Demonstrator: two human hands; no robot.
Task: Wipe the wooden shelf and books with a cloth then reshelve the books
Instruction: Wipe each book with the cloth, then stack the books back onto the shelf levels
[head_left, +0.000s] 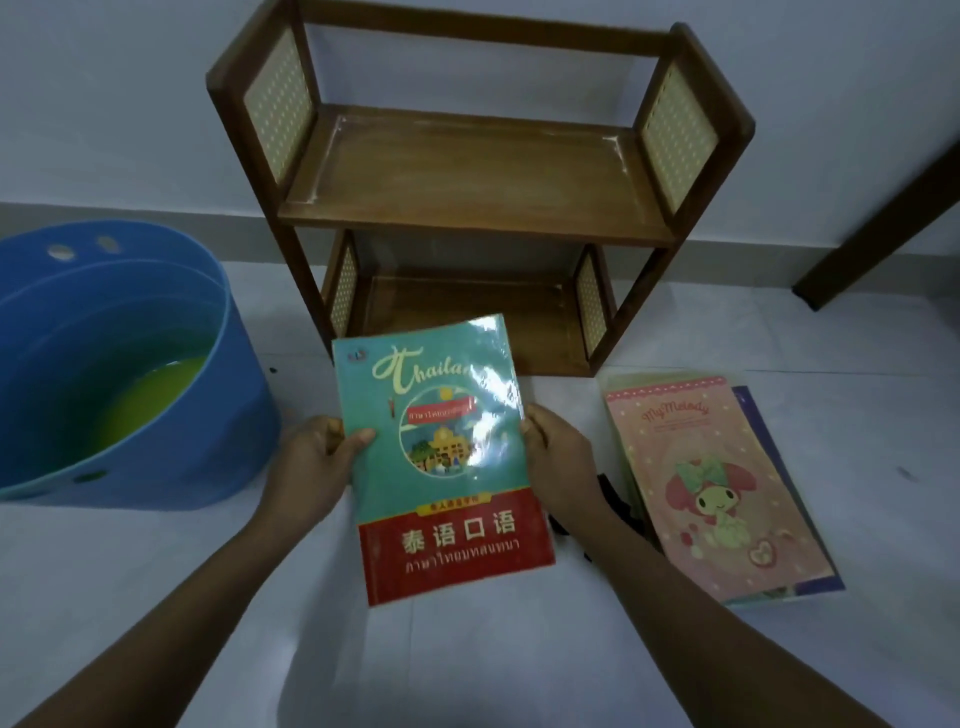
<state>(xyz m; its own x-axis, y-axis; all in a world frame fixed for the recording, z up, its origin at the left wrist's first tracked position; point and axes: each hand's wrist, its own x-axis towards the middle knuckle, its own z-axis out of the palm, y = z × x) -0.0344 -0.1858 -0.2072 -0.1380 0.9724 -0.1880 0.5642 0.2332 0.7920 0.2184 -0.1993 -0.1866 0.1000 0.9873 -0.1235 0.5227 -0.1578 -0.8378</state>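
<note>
A teal and red book (441, 462) with "Thailand" on its glossy cover is held face up above the floor. My left hand (317, 457) grips its left edge, thumb on the cover. My right hand (556, 457) grips its right edge. Behind it, against the wall, stands the small two-tier wooden shelf (467, 202), both tiers bare. A pile of books (722, 488) with a pink "My Melody" cover on top lies on the floor to the right. No cloth is plainly visible.
A blue plastic tub (171, 415) holding yellow-green liquid stands at the left. A dark wooden furniture leg (878, 228) slants at the far right. Something small and black (613, 493) lies partly hidden behind my right wrist. The floor (467, 665) is pale tile.
</note>
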